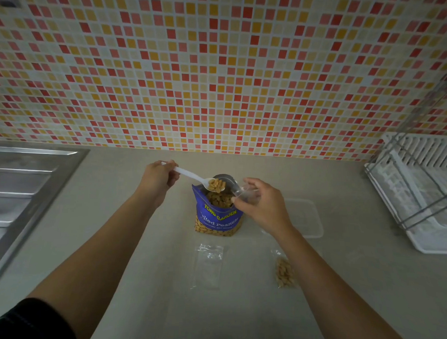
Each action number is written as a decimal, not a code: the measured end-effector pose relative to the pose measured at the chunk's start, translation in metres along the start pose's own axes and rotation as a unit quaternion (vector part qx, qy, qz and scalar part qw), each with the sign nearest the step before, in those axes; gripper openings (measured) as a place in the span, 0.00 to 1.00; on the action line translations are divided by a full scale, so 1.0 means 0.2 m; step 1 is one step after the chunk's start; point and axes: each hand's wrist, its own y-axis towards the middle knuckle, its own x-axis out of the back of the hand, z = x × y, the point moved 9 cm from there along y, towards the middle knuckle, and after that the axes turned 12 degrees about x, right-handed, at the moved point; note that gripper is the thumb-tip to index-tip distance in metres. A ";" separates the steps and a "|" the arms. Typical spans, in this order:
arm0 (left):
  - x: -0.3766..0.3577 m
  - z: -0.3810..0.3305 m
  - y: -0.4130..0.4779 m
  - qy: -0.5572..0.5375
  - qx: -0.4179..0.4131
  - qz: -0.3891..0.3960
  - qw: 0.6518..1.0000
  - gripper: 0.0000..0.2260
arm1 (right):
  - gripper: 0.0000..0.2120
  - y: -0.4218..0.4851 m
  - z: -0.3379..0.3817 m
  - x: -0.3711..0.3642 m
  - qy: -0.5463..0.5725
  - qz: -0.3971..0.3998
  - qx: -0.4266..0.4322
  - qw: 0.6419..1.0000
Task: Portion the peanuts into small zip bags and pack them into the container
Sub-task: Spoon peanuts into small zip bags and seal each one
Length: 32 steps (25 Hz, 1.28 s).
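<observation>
left hand [158, 178] has its fingers curled round the far end of a white plastic spoon [189, 174]. the bowl is heaped with peanuts [216, 184] and sits just off the other hand's fingertips. right hand [263, 206] is pinching a small clear zip bag [244, 191] near its mouth and holding it tilted toward the spoon. can't tell how wide the mouth is open, the plastic is too see-through.

right under both sets of fingers is the blue salted peanuts pouch [218, 220], standing open. my guess is the load is about to go into the little bag.

what i'd worry about: the spoon is piled high and the bag mouth looks small, so a fast tip would send nuts over the lip. straight down they land back in the pouch, fine, but sideways they're on the counter [142, 280]. also neither hand is steadying the pouch, so a knock from the right wrist could topple it.

further out, back toward the person: an empty zip bag [208, 266] lying flat, and a filled zip bag [284, 273] beside the right forearm. the clear container [309, 218] sits just past the right hand on its outer side, and i can't make out anything in it. sink [21, 187] is well off the left hand, dish rack [419, 191] well off the right.
</observation>
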 end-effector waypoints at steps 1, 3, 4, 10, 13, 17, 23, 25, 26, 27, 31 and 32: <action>0.01 -0.03 -0.01 -0.005 -0.004 0.000 1.000 0.07 | 0.29 0.00 0.02 -0.01 -0.029 0.009 0.009 0.999; 0.00 -0.11 -0.03 -0.016 -0.019 0.012 1.000 0.06 | 0.29 0.01 0.05 -0.02 -0.062 0.014 0.017 0.998; -0.01 -0.15 -0.04 -0.020 -0.027 0.020 0.999 0.06 | 0.28 0.02 0.07 -0.04 -0.066 0.013 0.019 0.998; -0.15 -0.31 -0.21 0.129 -0.158 0.031 0.979 0.08 | 0.27 0.06 0.15 -0.08 -0.028 -0.018 0.023 0.999; -0.30 -0.42 -0.55 0.305 -0.376 0.056 0.873 0.08 | 0.27 0.06 0.17 -0.07 -0.007 -0.043 0.026 0.999; -0.27 -0.56 -0.76 0.302 -0.512 0.014 0.804 0.09 | 0.25 0.05 0.14 -0.03 0.057 -0.071 -0.006 0.996; -0.18 -0.30 -0.27 0.203 -0.220 0.025 0.954 0.08 | 0.15 -0.02 0.04 0.12 0.106 -0.114 -0.057 0.986; -0.20 -0.13 -0.18 0.238 -0.160 0.021 0.958 0.06 | 0.13 -0.02 0.06 0.17 0.114 -0.126 -0.058 0.984; -0.20 -0.07 -0.16 0.258 -0.144 0.011 0.955 0.06 | 0.12 -0.03 0.07 0.19 0.120 -0.130 -0.058 0.982; -0.20 -0.03 -0.14 0.284 -0.136 0.004 0.949 0.08 | 0.12 -0.03 0.07 0.21 0.126 -0.132 -0.056 0.982; -0.17 -0.06 -0.29 0.415 -0.270 -0.115 0.861 0.17 | 0.12 -0.06 0.09 0.25 0.120 -0.136 -0.039 0.983; -0.18 -0.08 -0.40 0.412 -0.347 -0.138 0.831 0.15 | 0.13 -0.08 0.09 0.25 0.121 -0.138 -0.039 0.982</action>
